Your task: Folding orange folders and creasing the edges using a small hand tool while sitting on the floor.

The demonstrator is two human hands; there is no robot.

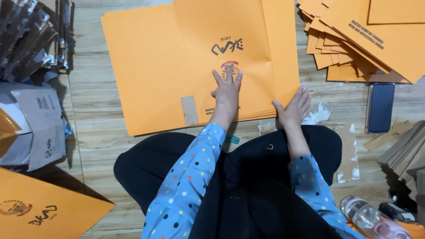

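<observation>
Pressed flat by open left hand (pixel 226 90), gripping nothing, with open right hand (pixel 293 108) steadying the near corner of the orange folder stack (pixel 155 66) on the floor (pixel 97 115); best kept square.

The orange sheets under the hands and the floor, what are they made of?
The orange sheets look like thin matte card or thick paper: flat, creased, stacked in layers under the left hand and right hand. The floor looks like wood planks, though the grain could be printed laminate.
</observation>
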